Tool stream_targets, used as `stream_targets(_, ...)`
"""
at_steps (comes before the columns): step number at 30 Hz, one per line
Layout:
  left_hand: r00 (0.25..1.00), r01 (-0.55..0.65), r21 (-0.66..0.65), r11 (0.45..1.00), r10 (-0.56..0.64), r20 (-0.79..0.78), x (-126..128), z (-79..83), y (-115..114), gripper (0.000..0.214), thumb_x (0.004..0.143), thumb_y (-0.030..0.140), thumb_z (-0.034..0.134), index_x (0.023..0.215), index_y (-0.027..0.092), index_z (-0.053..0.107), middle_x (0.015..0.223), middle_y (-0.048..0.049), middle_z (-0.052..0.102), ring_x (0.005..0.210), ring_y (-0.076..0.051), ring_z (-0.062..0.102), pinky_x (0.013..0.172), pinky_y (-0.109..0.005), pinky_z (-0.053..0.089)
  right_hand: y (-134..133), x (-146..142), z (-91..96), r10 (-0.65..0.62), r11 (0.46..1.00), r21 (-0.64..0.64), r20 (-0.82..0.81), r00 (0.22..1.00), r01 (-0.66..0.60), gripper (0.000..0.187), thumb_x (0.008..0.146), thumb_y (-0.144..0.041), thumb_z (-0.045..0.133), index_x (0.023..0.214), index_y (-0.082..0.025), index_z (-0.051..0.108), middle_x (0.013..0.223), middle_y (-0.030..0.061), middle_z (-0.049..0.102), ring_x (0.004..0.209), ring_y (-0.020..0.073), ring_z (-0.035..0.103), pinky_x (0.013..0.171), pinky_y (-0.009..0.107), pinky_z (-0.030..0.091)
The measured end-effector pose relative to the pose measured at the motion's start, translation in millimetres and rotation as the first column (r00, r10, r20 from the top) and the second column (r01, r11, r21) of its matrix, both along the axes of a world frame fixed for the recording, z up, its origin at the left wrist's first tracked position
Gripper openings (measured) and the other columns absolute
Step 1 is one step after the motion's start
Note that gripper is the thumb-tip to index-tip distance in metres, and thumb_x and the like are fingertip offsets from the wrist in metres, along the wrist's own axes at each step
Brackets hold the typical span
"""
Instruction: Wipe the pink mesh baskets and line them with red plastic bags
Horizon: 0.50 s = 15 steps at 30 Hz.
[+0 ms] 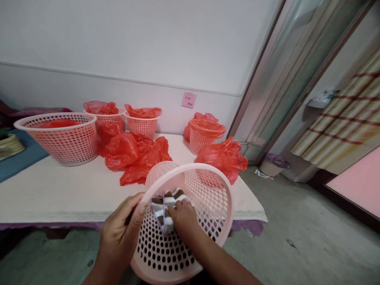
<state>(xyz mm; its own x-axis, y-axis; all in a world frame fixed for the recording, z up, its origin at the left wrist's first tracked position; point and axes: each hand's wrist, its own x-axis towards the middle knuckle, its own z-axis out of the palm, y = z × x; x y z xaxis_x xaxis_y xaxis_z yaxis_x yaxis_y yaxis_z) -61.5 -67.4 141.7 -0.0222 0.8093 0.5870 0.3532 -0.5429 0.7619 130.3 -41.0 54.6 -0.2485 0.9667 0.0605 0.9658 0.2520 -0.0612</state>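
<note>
A pink perforated plastic basket is tilted toward me in front of the table's near edge. My left hand grips its rim on the left, thumb over the edge. My right hand reaches inside the basket and presses a striped brown-and-white cloth against the inner wall, fingers closed on it.
A white-covered table holds a large pink basket at left, three smaller baskets lined with red plastic bags along the wall, and loose red bags in the middle and at the right. Bare concrete floor and a sliding glass door lie to the right.
</note>
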Motion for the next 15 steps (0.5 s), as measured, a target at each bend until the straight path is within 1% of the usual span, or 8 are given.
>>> stream_targets(2, 0.999, 0.021, 0.019, 1.0, -0.021, -0.037, 1, -0.9, 1, 0.023, 0.092, 0.032, 0.059, 0.112, 0.029, 0.069, 0.105, 0.0016, 0.074, 0.09, -0.014, 0.069, 0.076, -0.019, 0.054, 14, 3, 1.0, -0.032, 0.999, -0.013, -0.009, 0.999, 0.032, 0.027, 0.09, -0.015, 0.049, 0.112, -0.013, 0.066, 0.108, 0.0207, 0.068, 0.103, 0.0341, 0.061, 0.088, 0.05, 0.044)
stream_targets(3, 0.999, 0.027, 0.031, 0.999, -0.026, -0.048, 1, -1.4, 2, 0.022, 0.092, 0.031, 0.059, 0.112, 0.029, 0.069, 0.105, 0.002, 0.074, 0.091, -0.013, 0.069, 0.077, -0.018, 0.053, 17, 2, 1.6, -0.026, 1.0, -0.017, -0.028, 0.999, 0.026, 0.03, 0.088, -0.016, 0.051, 0.115, -0.014, 0.064, 0.108, 0.0195, 0.069, 0.103, 0.0326, 0.062, 0.088, 0.048, 0.044)
stream_targets(6, 0.997, 0.039, 0.044, 0.998, -0.036, -0.066, -2, -1.8, 7, 0.021, 0.092, 0.031, 0.059, 0.11, 0.028, 0.07, 0.103, 0.002, 0.074, 0.092, -0.013, 0.069, 0.079, -0.018, 0.052, 13, -7, 4.5, 0.03, 0.998, -0.045, -0.104, 0.994, -0.035, 0.037, 0.082, -0.017, 0.057, 0.119, -0.02, 0.062, 0.107, 0.0099, 0.071, 0.094, 0.024, 0.065, 0.083, 0.035, 0.047)
stream_targets(8, 0.998, 0.027, 0.046, 0.999, -0.024, -0.062, -5, -1.1, 11, 0.022, 0.091, 0.033, 0.06, 0.109, 0.027, 0.071, 0.103, 0.0014, 0.075, 0.092, -0.013, 0.069, 0.08, -0.018, 0.052, -2, -15, 9.7, 0.102, 0.991, -0.06, -0.207, 0.973, -0.116, 0.033, 0.081, -0.017, 0.057, 0.113, -0.022, 0.063, 0.105, 0.0052, 0.071, 0.091, 0.0198, 0.066, 0.079, 0.029, 0.047)
stream_targets(11, 0.999, -0.033, 0.008, 0.999, 0.033, -0.027, -9, 1.7, 15, 0.023, 0.089, 0.037, 0.062, 0.105, 0.025, 0.073, 0.102, 0.001, 0.076, 0.09, -0.014, 0.07, 0.082, -0.02, 0.053, -33, -18, 20.7, 0.228, 0.96, -0.069, -0.368, 0.901, -0.271, 0.025, 0.083, -0.02, 0.059, 0.108, -0.022, 0.063, 0.103, 0.0044, 0.071, 0.09, 0.0191, 0.065, 0.078, 0.027, 0.047)
stream_targets(13, 0.997, -0.07, -0.045, 0.997, 0.07, 0.007, -10, 4.9, 17, 0.025, 0.087, 0.041, 0.064, 0.103, 0.024, 0.074, 0.101, 0.0009, 0.077, 0.09, -0.015, 0.07, 0.084, -0.021, 0.053, -55, -15, 24.5, 0.317, 0.929, -0.061, -0.374, 0.872, -0.364, 0.027, 0.081, -0.025, 0.066, 0.108, -0.022, 0.063, 0.099, 0.0049, 0.07, 0.087, 0.0202, 0.064, 0.076, 0.027, 0.048)
stream_targets(15, 0.995, -0.083, -0.103, 0.991, 0.088, 0.051, -9, 9.2, 20, 0.029, 0.085, 0.046, 0.065, 0.101, 0.024, 0.075, 0.099, 0.001, 0.077, 0.088, -0.016, 0.07, 0.082, -0.022, 0.054, -72, -10, 20.9, 0.397, 0.911, 0.012, -0.289, 0.871, -0.411, 0.029, 0.081, -0.025, 0.07, 0.108, -0.021, 0.062, 0.094, 0.0048, 0.069, 0.083, 0.0209, 0.063, 0.072, 0.029, 0.049)
